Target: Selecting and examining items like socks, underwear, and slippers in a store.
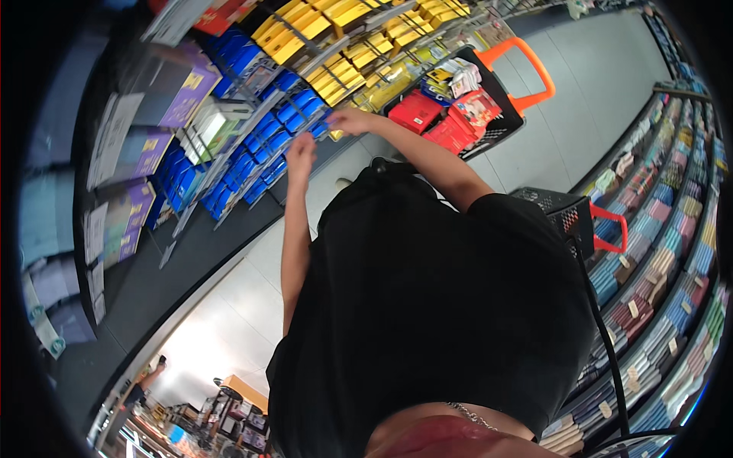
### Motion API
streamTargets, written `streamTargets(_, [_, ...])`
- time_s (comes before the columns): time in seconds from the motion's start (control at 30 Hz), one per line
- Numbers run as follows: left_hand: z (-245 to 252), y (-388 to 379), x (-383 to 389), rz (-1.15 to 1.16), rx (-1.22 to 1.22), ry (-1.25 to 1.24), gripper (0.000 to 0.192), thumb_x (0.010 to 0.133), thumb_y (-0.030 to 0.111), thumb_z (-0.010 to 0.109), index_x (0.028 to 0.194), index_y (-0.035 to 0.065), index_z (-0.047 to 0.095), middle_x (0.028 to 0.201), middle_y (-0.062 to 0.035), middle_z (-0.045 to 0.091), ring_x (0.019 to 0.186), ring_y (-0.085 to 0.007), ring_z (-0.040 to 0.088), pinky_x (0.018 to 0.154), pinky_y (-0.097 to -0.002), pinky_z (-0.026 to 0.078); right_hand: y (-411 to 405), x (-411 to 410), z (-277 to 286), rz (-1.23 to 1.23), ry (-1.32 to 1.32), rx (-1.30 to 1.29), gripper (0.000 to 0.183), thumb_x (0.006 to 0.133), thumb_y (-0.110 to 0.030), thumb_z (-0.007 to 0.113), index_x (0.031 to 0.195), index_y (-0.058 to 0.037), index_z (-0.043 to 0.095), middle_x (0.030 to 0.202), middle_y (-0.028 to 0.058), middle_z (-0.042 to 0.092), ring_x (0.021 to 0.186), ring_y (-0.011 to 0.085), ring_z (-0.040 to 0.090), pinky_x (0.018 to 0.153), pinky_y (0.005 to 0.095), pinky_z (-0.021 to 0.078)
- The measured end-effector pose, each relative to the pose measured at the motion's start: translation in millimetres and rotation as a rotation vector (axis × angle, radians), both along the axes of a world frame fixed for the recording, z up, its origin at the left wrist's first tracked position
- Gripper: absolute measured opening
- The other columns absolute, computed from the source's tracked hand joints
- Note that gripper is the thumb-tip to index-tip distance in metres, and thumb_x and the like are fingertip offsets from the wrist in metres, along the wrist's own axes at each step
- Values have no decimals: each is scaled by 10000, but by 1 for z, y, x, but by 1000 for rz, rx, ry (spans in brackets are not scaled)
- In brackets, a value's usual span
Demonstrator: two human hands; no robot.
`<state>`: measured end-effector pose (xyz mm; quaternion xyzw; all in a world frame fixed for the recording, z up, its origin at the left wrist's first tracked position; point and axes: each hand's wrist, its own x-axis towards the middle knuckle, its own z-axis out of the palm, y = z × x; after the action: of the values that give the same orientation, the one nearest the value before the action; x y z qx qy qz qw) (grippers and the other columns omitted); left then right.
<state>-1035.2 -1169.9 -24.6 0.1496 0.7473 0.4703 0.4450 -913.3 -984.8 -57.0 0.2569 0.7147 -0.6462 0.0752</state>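
Both bare hands are raised in front of a shelf rack hung with blue packages (266,134). My left hand (302,150) has its fingers curled near the rack's front; whether it holds anything is not clear. Just right of it and higher in the picture, my right hand (350,121) has thumb and fingers close together beside the blue packs; blur hides whether something small is between them. Yellow packages (338,80) hang past the right hand. A black shopping basket (511,129) with an orange handle, holding red boxes (416,111) and other packs, stands beyond my right forearm.
Purple-labelled packages (192,86) hang on the rack's left part. A second black basket (552,209) with a red handle is by my right side. Shelves of folded textiles (647,229) run along the right. Grey floor tiles (578,74) show between. A person's arm (150,378) appears at lower left.
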Motion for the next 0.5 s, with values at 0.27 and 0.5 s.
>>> streamTargets(0.27, [-39,2,92,-396,-323,-245,436,925,358,562,1264,85,539,1163,-36,632,1020,-189,608,855,-342,464,24,172,-104,-1010,-478,-343,360,834,-272,616,1123,-57,612,898,113,636,632,224,619,526,409,521])
streamTargets(0.5, [-43,13,130,-321,-288,-235,373,919,303,592,1200,57,588,1056,-45,659,921,-165,628,692,-266,453,37,185,-130,-1107,-562,-551,387,860,-286,625,1157,-53,539,921,125,612,658,279,618,560,473,548])
